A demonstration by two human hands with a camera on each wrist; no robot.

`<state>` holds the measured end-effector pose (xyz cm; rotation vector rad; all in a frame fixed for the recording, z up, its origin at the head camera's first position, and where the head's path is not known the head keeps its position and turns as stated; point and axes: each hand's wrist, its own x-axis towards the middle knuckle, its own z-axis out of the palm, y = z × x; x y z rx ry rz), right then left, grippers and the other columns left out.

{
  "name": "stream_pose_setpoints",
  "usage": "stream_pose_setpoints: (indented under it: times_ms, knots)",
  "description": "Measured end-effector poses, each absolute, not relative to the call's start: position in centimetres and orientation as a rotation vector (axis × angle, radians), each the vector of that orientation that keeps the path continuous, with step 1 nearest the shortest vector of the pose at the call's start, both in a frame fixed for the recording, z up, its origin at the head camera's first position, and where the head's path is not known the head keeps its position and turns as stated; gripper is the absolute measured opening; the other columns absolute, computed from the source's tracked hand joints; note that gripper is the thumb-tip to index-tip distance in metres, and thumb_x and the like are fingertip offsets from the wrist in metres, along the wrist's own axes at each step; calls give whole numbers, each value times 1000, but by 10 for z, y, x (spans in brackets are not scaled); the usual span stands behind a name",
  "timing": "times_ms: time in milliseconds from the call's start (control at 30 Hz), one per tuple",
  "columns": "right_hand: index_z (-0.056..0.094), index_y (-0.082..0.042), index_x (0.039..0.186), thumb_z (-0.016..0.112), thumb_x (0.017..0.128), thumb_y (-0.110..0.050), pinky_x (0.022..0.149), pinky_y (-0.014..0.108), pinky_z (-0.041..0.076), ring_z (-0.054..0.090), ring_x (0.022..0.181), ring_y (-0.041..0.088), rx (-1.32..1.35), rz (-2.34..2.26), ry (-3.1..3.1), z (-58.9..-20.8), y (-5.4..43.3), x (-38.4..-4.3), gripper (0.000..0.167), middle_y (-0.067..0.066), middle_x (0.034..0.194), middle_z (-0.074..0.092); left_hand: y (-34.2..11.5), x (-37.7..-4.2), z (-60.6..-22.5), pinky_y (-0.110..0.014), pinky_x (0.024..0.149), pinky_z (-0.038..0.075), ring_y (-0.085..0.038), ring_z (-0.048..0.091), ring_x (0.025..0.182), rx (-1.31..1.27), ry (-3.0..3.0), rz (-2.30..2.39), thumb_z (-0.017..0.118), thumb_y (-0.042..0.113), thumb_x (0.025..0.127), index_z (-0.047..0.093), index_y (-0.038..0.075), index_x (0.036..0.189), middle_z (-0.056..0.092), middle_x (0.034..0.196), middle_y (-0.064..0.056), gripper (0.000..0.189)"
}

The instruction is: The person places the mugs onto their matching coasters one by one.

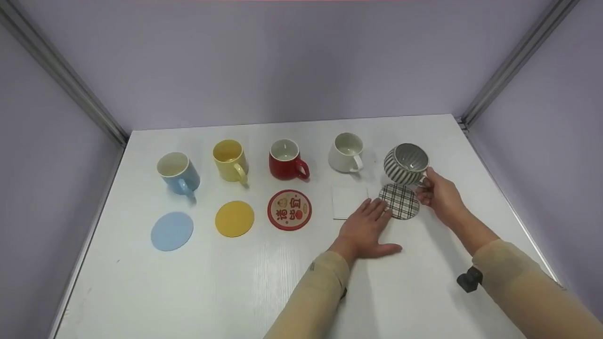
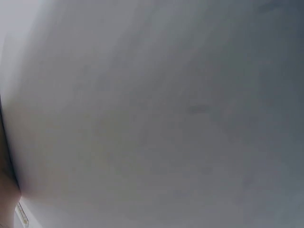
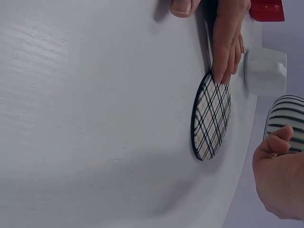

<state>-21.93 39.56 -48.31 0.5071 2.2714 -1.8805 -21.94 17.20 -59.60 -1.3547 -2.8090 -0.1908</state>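
My right hand pinches the handle of a round mug with dark and white stripes. In the right wrist view the striped mug hangs off the table, over the far side of a round plaid coaster. My left hand lies palm down with fingers straight and thumb spread out to the right. Its fingertips rest at the left edge of the plaid coaster and overlap a square white coaster. Only a pale blurred surface fills most of the left wrist view.
Behind the coasters stand a white mug, a red mug, a yellow mug and a blue mug. In front lie a red patterned coaster, a yellow coaster and a light blue coaster. Grey panels enclose the white table.
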Motion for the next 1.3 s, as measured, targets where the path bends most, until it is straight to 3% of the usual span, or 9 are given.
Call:
stream_pose_setpoints:
  times_ms: [433,1300]
  knots:
    - [46,-8,95,33,115,-52,76,24,53,56,88,14,617,-2065,2095,-490,387,-196,50,4,102,57,171,-221,-598,-37,132,4,-20,14,163,-1354,-2793,-207,27,92,92,33,19,168,26,175,-4,106]
    - [51,-11,92,36,116,-45,80,26,54,60,87,13,564,-2185,1868,-505,392,-174,43,1,97,59,172,-219,-593,-36,132,5,-19,14,163,-1358,-2811,-231,30,91,92,33,18,168,26,175,-4,105]
